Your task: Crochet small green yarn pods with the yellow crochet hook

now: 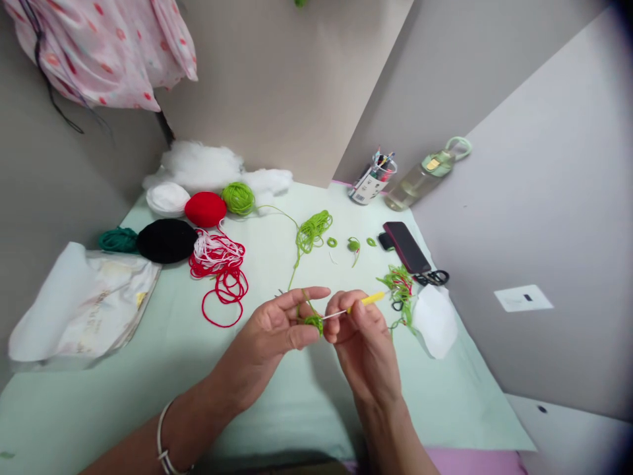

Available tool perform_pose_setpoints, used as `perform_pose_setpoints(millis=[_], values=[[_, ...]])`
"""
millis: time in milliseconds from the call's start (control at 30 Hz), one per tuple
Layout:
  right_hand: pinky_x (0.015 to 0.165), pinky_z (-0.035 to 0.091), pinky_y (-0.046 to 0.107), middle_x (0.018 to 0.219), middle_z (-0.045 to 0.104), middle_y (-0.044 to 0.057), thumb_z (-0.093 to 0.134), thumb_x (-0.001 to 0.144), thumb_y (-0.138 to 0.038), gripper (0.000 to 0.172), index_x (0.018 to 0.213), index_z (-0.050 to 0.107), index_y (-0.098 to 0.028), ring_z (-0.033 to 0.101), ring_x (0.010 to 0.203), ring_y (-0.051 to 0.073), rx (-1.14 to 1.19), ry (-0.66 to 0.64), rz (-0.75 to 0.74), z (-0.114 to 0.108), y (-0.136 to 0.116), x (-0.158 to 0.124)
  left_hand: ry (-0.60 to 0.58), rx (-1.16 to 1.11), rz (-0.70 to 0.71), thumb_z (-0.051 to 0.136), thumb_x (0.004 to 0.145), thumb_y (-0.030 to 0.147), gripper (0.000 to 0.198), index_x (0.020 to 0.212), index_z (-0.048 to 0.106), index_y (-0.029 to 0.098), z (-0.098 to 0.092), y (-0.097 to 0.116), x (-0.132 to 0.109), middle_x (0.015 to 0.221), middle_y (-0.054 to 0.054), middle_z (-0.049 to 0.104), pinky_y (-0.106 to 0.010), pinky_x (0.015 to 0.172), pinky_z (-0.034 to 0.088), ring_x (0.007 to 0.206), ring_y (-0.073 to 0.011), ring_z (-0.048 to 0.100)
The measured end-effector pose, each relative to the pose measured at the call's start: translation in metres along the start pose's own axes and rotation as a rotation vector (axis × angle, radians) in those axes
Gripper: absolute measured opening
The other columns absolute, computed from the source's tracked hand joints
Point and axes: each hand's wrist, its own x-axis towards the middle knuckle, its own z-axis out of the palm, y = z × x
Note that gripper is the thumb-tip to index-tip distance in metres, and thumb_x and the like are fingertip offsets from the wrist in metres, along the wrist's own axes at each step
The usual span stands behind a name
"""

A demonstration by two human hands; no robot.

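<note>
Between the thumb and fingers of my left hand (277, 323) is a small green crochet piece (313, 323), partly hidden by the fingertips. Green yarn runs over the raised left index finger and back to a loose green heap (313, 231) on the table. My right hand (363, 336) grips a crochet hook (368, 301) by its yellow handle. The hook's thin metal shaft points left, its tip at the green piece. Beyond the hands lie two small green rings (331, 242) and a round green piece (353, 245) with a yarn tail.
Red (205, 209), black (167, 241) and green (239, 198) yarn balls sit at back left by white stuffing (198, 165). Tangled red yarn (217, 277) lies nearer. To the right are a phone (407, 246), scissors (432, 277), yarn scraps (399, 284), a pen cup (373, 181) and a bottle (422, 178).
</note>
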Motion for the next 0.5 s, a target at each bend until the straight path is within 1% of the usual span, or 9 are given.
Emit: perform_pose_setpoints(millis=[67,133,167,233,367,433,500], values=[[0.060,0.056,0.026,0.089,0.077,0.006,0.074,0.098,-0.038,0.017,0.092,0.082,-0.024,0.068,0.075,0.016,-0.111,-0.028,-0.106,0.0007,0.0035,-0.0015,0.074,0.091,0.056,0.092,0.080,0.026,0.039,0.117,0.082,0.024,0.0028,-0.0006,-0.0003,0.087,-0.001,0.073,-0.031,0.089,0.050,0.087,-0.0163,0.069],[0.067,0.057,0.028,0.099,0.081,0.008,0.071,0.101,-0.035,0.016,0.099,0.084,-0.026,0.071,0.087,0.019,-0.211,-0.053,-0.194,0.0008,0.0067,-0.0037,0.128,0.156,0.105,0.092,0.080,0.025,0.035,0.114,0.082,0.025,0.0048,-0.0004,-0.0008,0.088,0.000,0.074,-0.031,0.090,0.052,0.087,-0.0166,0.070],[0.068,0.057,0.028,0.101,0.081,0.008,0.069,0.102,-0.034,0.016,0.102,0.084,-0.027,0.071,0.087,0.018,-0.239,-0.056,-0.211,0.0005,0.0078,-0.0047,0.144,0.176,0.127,0.091,0.081,0.025,0.034,0.114,0.082,0.026,0.0052,-0.0003,-0.0011,0.089,0.000,0.074,-0.030,0.089,0.053,0.087,-0.0162,0.070],[0.068,0.057,0.029,0.101,0.082,0.007,0.068,0.103,-0.034,0.016,0.103,0.084,-0.028,0.070,0.081,0.017,-0.255,-0.042,-0.212,0.0000,0.0085,-0.0060,0.167,0.190,0.165,0.090,0.082,0.026,0.033,0.114,0.082,0.028,0.0052,-0.0002,-0.0019,0.091,0.001,0.073,-0.029,0.088,0.054,0.088,-0.0157,0.070],[0.065,0.059,0.029,0.096,0.082,0.006,0.073,0.100,-0.037,0.016,0.097,0.084,-0.026,0.070,0.073,0.016,-0.239,0.019,-0.206,0.0006,0.0057,-0.0053,0.171,0.180,0.191,0.086,0.086,0.027,0.027,0.113,0.083,0.027,0.0042,-0.0003,-0.0028,0.090,0.001,0.072,-0.031,0.090,0.056,0.091,-0.0170,0.071],[0.064,0.059,0.028,0.093,0.082,0.006,0.075,0.098,-0.039,0.016,0.095,0.083,-0.026,0.069,0.071,0.015,-0.215,0.045,-0.187,0.0015,0.0040,-0.0042,0.161,0.171,0.171,0.087,0.085,0.027,0.030,0.115,0.082,0.026,0.0047,0.0000,-0.0025,0.092,0.000,0.073,-0.033,0.093,0.057,0.091,-0.0182,0.071],[0.063,0.058,0.028,0.092,0.082,0.005,0.076,0.097,-0.041,0.017,0.093,0.083,-0.026,0.070,0.070,0.016,-0.195,0.062,-0.170,0.0020,0.0030,-0.0032,0.158,0.165,0.148,0.089,0.083,0.025,0.038,0.120,0.081,0.026,0.0058,0.0007,-0.0021,0.092,0.000,0.072,-0.035,0.095,0.056,0.092,-0.0192,0.072]])
